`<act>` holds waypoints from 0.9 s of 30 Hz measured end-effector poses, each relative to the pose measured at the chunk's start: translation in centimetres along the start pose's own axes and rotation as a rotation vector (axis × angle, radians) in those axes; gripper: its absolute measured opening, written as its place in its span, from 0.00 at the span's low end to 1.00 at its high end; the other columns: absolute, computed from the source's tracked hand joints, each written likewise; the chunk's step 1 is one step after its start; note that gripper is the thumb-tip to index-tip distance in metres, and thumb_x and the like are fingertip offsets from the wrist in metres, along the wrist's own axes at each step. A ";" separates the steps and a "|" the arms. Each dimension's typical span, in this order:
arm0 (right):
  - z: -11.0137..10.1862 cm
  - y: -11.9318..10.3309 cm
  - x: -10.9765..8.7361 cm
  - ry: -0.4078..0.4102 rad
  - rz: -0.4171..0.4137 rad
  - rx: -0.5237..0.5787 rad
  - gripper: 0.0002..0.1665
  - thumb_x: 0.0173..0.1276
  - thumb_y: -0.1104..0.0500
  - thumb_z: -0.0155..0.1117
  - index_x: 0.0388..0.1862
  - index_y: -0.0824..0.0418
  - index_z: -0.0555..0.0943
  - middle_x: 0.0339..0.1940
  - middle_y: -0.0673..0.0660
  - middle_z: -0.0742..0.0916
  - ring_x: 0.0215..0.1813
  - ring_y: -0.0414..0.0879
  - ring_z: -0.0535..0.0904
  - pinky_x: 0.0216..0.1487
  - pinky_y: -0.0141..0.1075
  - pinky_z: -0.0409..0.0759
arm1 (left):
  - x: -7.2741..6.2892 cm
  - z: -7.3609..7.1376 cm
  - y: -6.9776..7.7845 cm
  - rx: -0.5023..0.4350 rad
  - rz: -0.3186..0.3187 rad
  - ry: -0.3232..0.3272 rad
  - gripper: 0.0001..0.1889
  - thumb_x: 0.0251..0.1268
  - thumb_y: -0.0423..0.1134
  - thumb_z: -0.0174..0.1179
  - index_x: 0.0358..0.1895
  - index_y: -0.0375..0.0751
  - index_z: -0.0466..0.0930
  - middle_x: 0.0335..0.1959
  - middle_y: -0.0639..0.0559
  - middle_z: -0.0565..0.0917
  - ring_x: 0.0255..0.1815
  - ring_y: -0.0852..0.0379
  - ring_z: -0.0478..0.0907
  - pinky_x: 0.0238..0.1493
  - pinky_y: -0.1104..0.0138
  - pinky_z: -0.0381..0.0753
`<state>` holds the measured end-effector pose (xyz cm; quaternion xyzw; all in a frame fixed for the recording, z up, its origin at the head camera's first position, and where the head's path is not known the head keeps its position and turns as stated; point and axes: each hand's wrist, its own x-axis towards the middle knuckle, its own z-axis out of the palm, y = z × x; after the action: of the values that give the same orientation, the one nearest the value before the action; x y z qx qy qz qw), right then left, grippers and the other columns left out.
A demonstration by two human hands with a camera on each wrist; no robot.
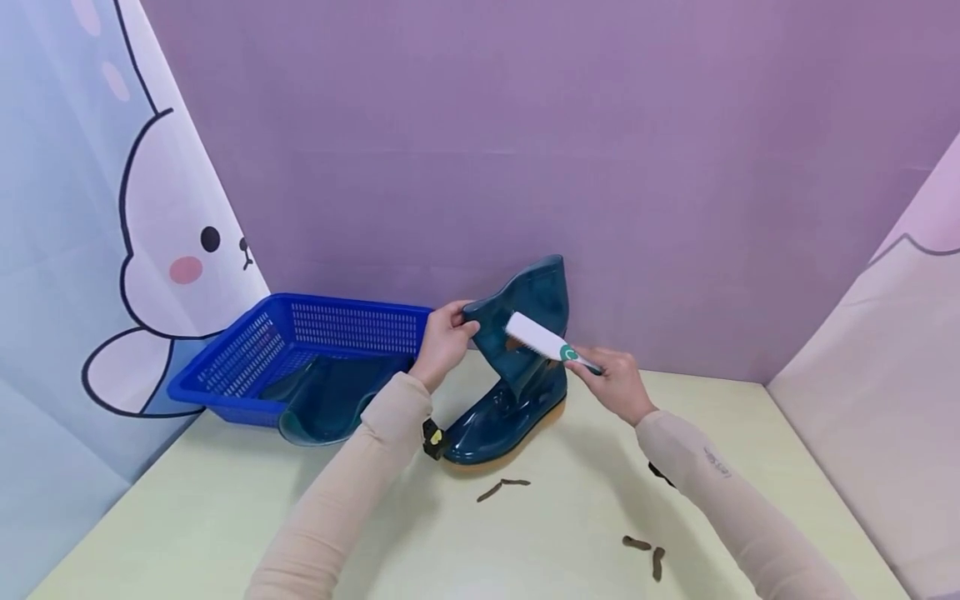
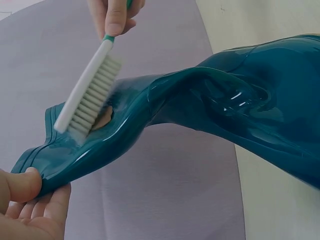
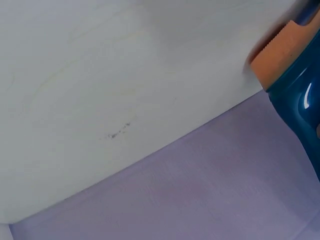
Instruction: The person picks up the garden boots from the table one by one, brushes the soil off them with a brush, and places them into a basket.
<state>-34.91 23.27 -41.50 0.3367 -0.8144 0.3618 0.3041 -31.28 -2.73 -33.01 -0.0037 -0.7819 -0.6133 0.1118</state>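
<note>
A glossy dark teal rubber boot (image 1: 480, 425) with a tan sole (image 3: 282, 57) stands on the table, its shaft bent and twisted. My left hand (image 1: 442, 340) pinches the shaft's top rim between thumb and fingers, pulling it out to the left. In my right hand (image 1: 617, 383) is the green handle of a white scrub brush (image 1: 536, 335). Its bristles (image 2: 95, 97) are against the shaft, beside a brown patch (image 2: 103, 119) stuck on the rubber. The left wrist view shows the bristle tips blurred. Both hands are outside the right wrist view.
Left of the boot, a blue plastic basket (image 1: 352, 305) holds another teal boot (image 1: 330, 400), whose shaft hangs over the front rim. Several thin brown pieces (image 1: 489, 492) lie on the table (image 1: 555, 533) in front. A purple cloth backdrop (image 1: 600, 167) rises close behind the boot.
</note>
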 end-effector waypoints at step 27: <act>-0.7 -0.2 -2.2 -0.053 0.097 0.016 0.16 0.54 0.63 0.69 0.43 0.65 0.84 0.37 0.60 0.87 0.30 0.44 0.80 0.24 0.29 0.77 | -0.2 0.0 0.0 -0.012 -0.022 -0.014 0.15 0.66 0.30 0.51 0.55 0.42 0.74 0.48 0.46 0.82 0.47 0.52 0.79 0.56 0.56 0.74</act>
<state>-33.33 24.42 -42.66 0.3086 -0.8346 0.3736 0.2620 -31.12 -2.69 -33.08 0.0000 -0.7790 -0.6191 0.0996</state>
